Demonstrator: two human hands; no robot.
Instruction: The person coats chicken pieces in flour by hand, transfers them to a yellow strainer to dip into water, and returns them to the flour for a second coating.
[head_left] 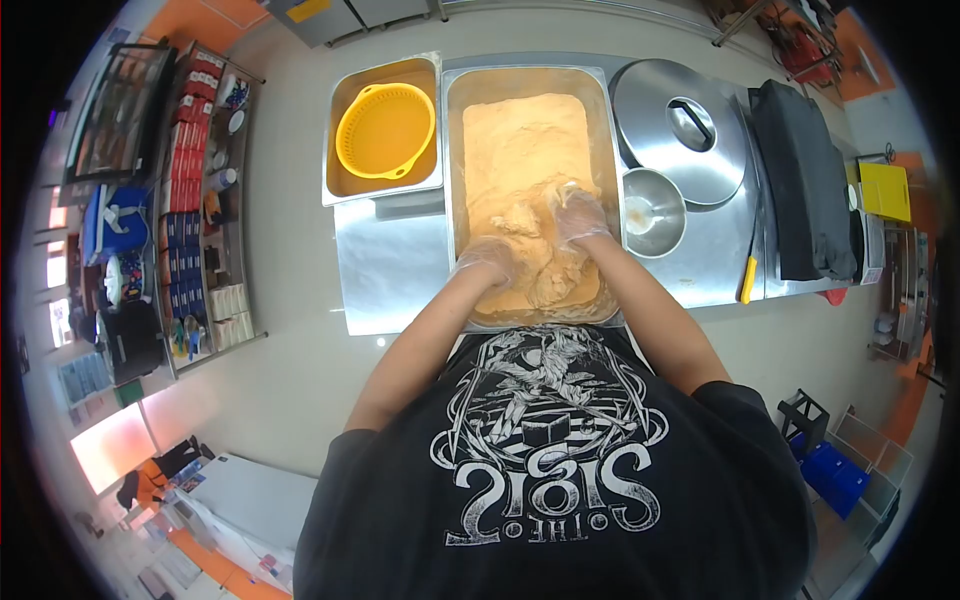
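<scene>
Near the middle of the table's (392, 270) near edge stands a deep metal tray (453, 150) of pale orange mixture (525, 140), and both hands are in its nearer half, in clear plastic gloves. The left hand (490, 263) is close to the tray's left wall, its fingers sunk in the mixture; how far they are open cannot be told. A little farther in, by the right wall, the right hand (579, 215) presses on the mixture with bent fingers; whether it grips any is unclear. Wet-looking lumps (560, 272) lie between and below the hands, while the far end is smoother. Each forearm crosses the tray's rim on its own side and, with the hands, hides some of the mixture.

Toward the table's near edge on the right is the yellow handle of a knife (748, 280), its blade pointing away. A metal bowl (653, 215) sits just beside the tray's right wall, and behind it lies a big round lid (645, 105). Black cloth (805, 185) covers the right part. At the far left corner, a smaller tray (385, 196) carries a yellow basket (387, 130).
</scene>
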